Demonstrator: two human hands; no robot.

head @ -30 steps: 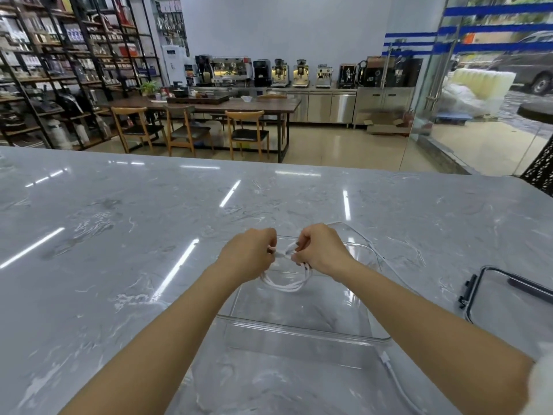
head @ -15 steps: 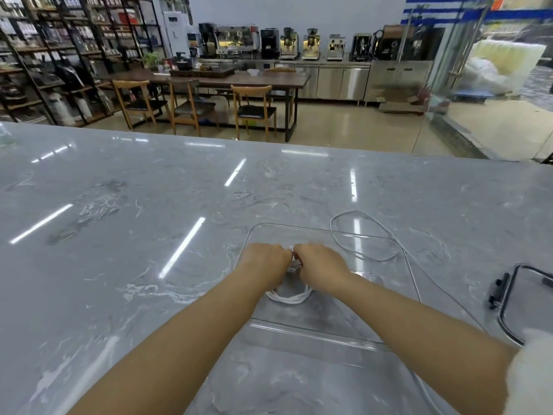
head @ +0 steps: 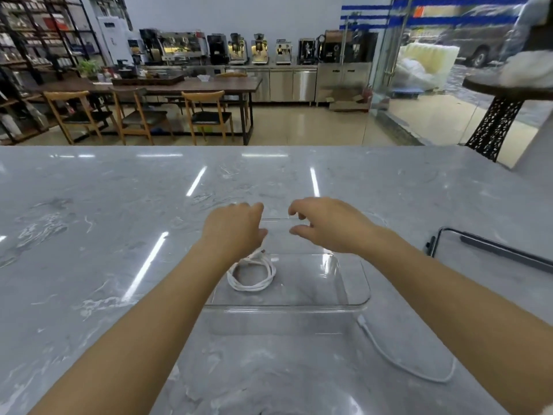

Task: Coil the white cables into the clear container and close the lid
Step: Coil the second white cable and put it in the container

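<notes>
A coiled white cable (head: 253, 272) lies inside the clear container (head: 357, 301), near its left side. My left hand (head: 235, 232) hovers just above the coil with fingers loosely curled and nothing in them. My right hand (head: 327, 224) is over the container's far rim, fingers spread and empty. A second white cable (head: 398, 356) trails loose on the marble counter to the right of the container, passing under my right forearm. The container's lid (head: 490, 250), clear with a dark frame and clips, lies flat at the right.
The grey marble counter (head: 104, 235) stretches wide to the left and ahead. Beyond its far edge are wooden chairs, a long table, shelves and coffee machines. A glass wall stands at the back right.
Both hands have let go of the coiled cable, which now rests in the container. The hands have lifted and moved apart. The camera has tilted up.
</notes>
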